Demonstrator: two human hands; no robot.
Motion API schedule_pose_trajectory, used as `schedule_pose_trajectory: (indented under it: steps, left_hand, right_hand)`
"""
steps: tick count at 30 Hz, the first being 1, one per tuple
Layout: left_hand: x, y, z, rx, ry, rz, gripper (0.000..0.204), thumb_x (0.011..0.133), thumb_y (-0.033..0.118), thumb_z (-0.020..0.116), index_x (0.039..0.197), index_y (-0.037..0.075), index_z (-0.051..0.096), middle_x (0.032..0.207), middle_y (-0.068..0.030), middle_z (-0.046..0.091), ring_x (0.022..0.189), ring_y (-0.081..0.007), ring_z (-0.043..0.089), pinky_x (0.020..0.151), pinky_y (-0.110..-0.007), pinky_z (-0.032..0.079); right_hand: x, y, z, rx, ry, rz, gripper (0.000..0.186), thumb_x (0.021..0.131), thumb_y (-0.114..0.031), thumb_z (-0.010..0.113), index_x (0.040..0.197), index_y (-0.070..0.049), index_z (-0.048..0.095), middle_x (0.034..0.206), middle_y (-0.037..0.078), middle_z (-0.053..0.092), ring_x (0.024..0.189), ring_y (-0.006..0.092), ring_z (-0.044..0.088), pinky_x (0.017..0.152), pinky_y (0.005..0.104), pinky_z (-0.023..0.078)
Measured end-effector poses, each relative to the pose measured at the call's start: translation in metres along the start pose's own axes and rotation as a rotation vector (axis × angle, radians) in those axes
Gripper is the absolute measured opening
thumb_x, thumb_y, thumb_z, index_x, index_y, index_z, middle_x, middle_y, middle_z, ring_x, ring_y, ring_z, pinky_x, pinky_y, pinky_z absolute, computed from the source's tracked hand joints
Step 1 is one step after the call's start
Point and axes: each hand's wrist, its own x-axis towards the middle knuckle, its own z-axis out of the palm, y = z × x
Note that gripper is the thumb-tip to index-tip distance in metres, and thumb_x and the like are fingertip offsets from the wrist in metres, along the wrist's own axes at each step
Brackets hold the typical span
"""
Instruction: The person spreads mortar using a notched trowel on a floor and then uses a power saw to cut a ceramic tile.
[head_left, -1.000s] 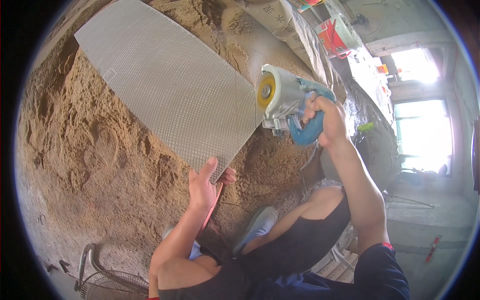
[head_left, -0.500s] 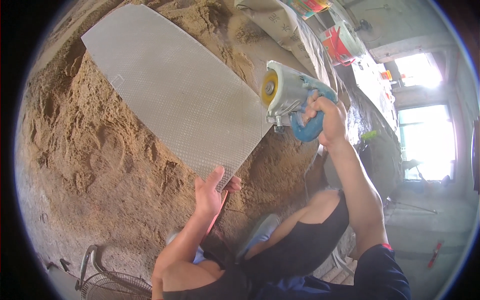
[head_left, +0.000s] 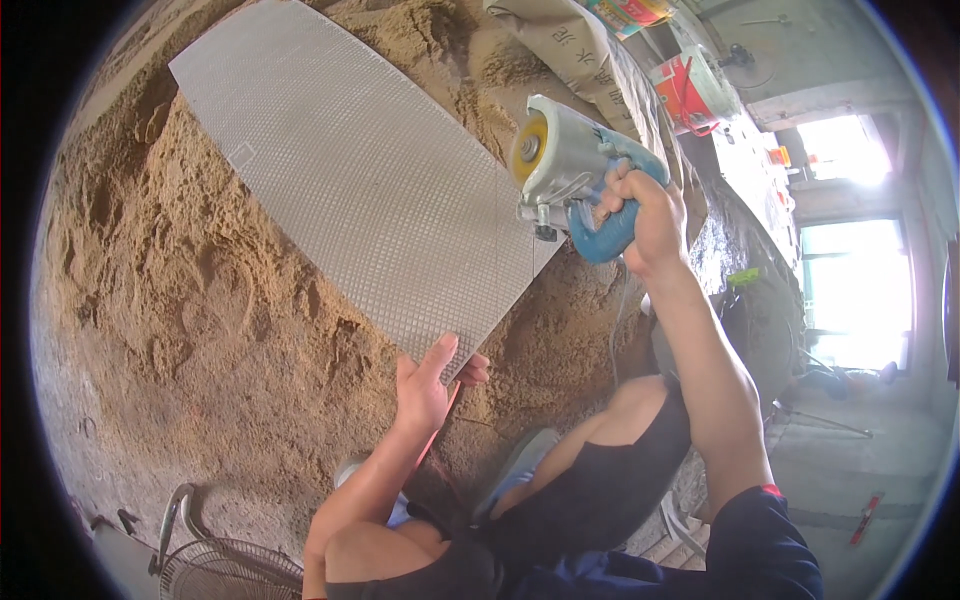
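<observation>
A large grey tile [head_left: 360,180], its bumpy grid face up, lies across a heap of sand. At its near corner my left hand [head_left: 428,385] grips the edge, thumb on top and fingers curled underneath. My right hand [head_left: 648,210] is wrapped round the blue handle of a handheld tile cutter [head_left: 575,160], which has a silvery body and a yellow round part. The cutter rests over the tile's right side. Close beside it, a thin line [head_left: 534,255] runs down the tile to its edge. The cutting blade itself is hidden.
Brown sand [head_left: 200,260] surrounds the tile. A paper cement sack [head_left: 585,55] lies at the far right, with a red and white bucket [head_left: 685,95] beyond it. A wire fan guard [head_left: 230,570] shows at the lower left. My knees are close below.
My right hand has moved the tile cutter a short way left and farther from me over the tile. My left hand keeps its hold on the corner.
</observation>
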Motion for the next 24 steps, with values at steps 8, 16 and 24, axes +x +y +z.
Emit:
schedule_pose_trajectory:
  steps: [8, 16, 24]
  left_hand:
    - [0.001, -0.002, -0.003, -0.032, 0.005, -0.047, 0.037, 0.095, 0.025, 0.054, 0.093, -0.011, 0.062, 0.081, -0.0194, 0.067, 0.067, -0.0252, 0.066, 0.062, -0.036, 0.054]
    - [-0.001, 0.003, -0.001, -0.021, -0.012, -0.031, 0.035, 0.096, 0.024, 0.053, 0.095, -0.011, 0.061, 0.082, -0.0193, 0.067, 0.068, -0.0250, 0.066, 0.063, -0.035, 0.054]
    - [0.000, 0.001, -0.003, -0.009, -0.017, -0.036, 0.035, 0.096, 0.023, 0.052, 0.096, -0.010, 0.061, 0.082, -0.0193, 0.067, 0.068, -0.0255, 0.066, 0.063, -0.036, 0.054]
  right_hand:
    - [0.007, 0.006, 0.009, 0.004, -0.011, -0.003, 0.001, 0.073, 0.000, 0.053, 0.073, -0.001, 0.054, 0.067, 0.006, 0.051, 0.056, 0.0147, 0.048, 0.053, 0.0312, 0.041]
    - [0.009, 0.007, 0.010, 0.000, 0.012, 0.015, 0.002, 0.073, 0.000, 0.054, 0.075, 0.000, 0.054, 0.068, 0.006, 0.051, 0.057, 0.0148, 0.049, 0.053, 0.0311, 0.042]
    - [0.009, 0.008, 0.012, 0.017, 0.027, 0.018, 0.003, 0.073, 0.000, 0.053, 0.076, 0.000, 0.055, 0.069, 0.007, 0.052, 0.058, 0.0147, 0.049, 0.053, 0.0311, 0.042]
